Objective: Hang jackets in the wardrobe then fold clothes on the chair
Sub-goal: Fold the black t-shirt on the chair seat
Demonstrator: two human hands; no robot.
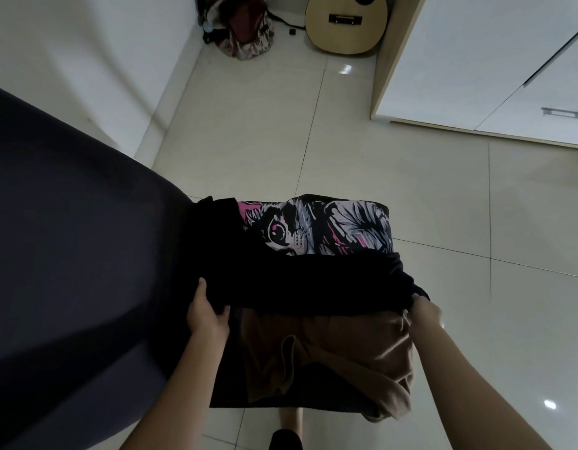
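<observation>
Both forearms reach up from the bottom edge. The left hand grips the lower-left edge of the black printed shirt. The right hand clutches its bunched lower-right corner. The shirt lies stretched between them at centre frame, over a tan garment.

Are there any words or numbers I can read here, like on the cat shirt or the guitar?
None can be read.
The black shirt shows only a cat picture; the tiny marks by the cat's cheek are too small to tell.
The guitar and the backpack show no legible label.
</observation>
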